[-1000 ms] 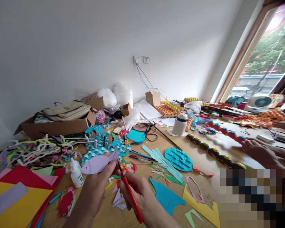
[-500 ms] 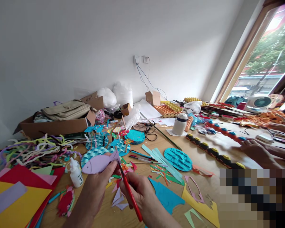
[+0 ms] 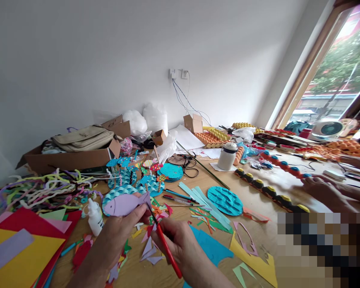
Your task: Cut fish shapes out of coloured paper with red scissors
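Observation:
A purple paper fish (image 3: 123,205) with a drawn eye and gill line is pinched in my left hand (image 3: 123,228), its head pointing left and its tail right. My right hand (image 3: 175,240) grips red-handled scissors (image 3: 168,250), whose dark blades touch the edge of the fish's tail. Below and around the hands lie small paper scraps (image 3: 150,252) in purple, red and green. A white glue bottle (image 3: 95,218) stands left of my left hand.
Coloured sheets (image 3: 24,244) lie at left, pipe cleaners (image 3: 54,192) behind them. Blue discs (image 3: 225,201), a white canister (image 3: 227,157) and painted egg-carton strips (image 3: 270,191) stand or lie right of centre. Another person's hands (image 3: 324,192) hold a strip at far right.
My left hand and the fish have shifted slightly, and the fish's tail now sits a little lower. The scissors have moved slightly down and right.

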The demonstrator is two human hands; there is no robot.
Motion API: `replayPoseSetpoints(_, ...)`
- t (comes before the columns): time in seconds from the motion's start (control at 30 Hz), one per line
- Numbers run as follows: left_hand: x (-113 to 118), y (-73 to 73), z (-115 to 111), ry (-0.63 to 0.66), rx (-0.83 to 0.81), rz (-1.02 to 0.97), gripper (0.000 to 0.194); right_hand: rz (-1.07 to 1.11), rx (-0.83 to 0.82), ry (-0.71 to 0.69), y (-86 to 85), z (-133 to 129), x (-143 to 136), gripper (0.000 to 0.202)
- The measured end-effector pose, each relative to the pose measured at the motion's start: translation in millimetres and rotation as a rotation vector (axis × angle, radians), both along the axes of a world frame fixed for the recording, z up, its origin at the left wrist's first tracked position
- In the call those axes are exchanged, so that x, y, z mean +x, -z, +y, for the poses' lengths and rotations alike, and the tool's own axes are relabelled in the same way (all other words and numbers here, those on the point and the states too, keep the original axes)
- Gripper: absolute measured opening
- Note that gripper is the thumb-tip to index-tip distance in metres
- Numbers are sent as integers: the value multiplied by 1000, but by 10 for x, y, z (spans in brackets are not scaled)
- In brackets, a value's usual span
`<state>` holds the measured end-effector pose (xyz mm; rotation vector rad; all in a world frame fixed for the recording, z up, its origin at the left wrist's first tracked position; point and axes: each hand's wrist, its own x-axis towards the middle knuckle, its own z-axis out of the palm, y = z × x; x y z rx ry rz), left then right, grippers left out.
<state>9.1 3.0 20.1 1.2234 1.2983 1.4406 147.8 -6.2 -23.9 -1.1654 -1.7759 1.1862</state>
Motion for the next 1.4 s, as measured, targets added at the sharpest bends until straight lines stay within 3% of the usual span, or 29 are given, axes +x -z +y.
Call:
replayPoseSetpoints(0.1,-59,13,-2,128,-36,13,17,-5,-9,8,7,3,-7,28)
replayPoseSetpoints(0.43,-66,131,32,73,-60,-79,11,120,-140,-40,-92,-57,0,24)
replayPoseSetpoints(0.77,3,144,8,69,-56,-148,11,96,-92,-36,-23,-34,24,25)
replayPoseSetpoints(0.97,-56,142,19,140,-95,-45,14,76,-40,-39,46,-1,48,24)
replayPoseSetpoints(1.4,-60,131,36,129,-146,-32,18,-14,49,-35,46,14,77,25)
